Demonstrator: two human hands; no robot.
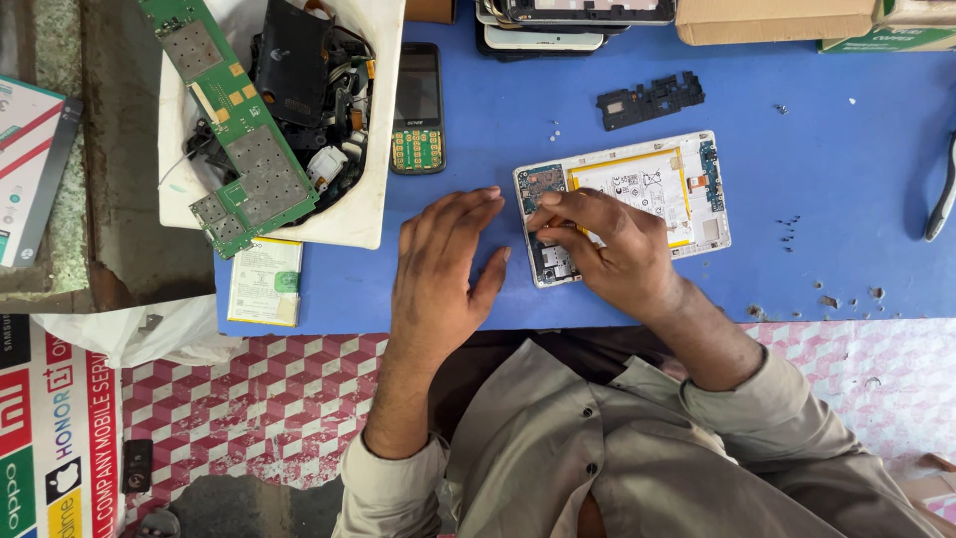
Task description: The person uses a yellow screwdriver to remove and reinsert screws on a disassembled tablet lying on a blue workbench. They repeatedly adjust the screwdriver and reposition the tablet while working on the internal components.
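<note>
Two bare hands work over an opened tablet (637, 194) lying back-up on the blue surface (827, 149), seen from the head camera. The right hand (607, 249) rests on the tablet's left end, its grip pinched around a thin tool (560, 226) (too small to identify) that points at the circuit board there. The left hand (443, 264) lies flat on the surface just beside the tablet's left edge, fingers spread, its grip released and holding nothing. The tablet's white battery, edged in yellow, fills its middle. A black plastic frame piece (649, 100) lies above the tablet, apart from it. A keypad phone (417, 105) sits beside a white tub (370, 199) full of green boards and black parts. Pliers (941, 194) lie at the far right edge.
</note>
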